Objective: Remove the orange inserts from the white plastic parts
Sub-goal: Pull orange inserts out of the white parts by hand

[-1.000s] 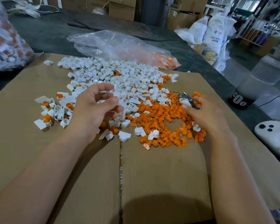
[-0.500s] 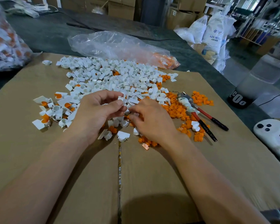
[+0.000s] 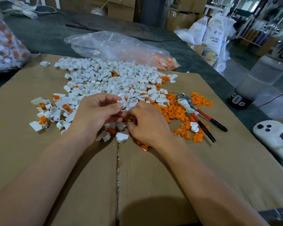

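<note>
A white plastic part [image 3: 122, 103] is pinched between the thumb and fingertips of my left hand [image 3: 96, 116] above the cardboard. My right hand [image 3: 150, 126] presses close against it with curled fingers, and a small orange insert [image 3: 129, 119] shows at its fingertips. Behind the hands spreads a big heap of white parts [image 3: 114, 79]. Loose orange inserts [image 3: 171, 111] lie to the right. White parts with orange inserts inside [image 3: 42, 123] sit at the left.
Red-and-black-handled pliers [image 3: 201, 118] lie on the cardboard sheet [image 3: 153, 176] right of my hands. A clear plastic bag [image 3: 114, 44] lies behind the heap, another filled bag [image 3: 3, 46] at far left. A white controller [image 3: 271, 134] and a translucent jug [image 3: 255, 82] stand at the right.
My right hand let go of the pliers, which now lie on the cardboard, and moved left to meet my left hand at the white part.
</note>
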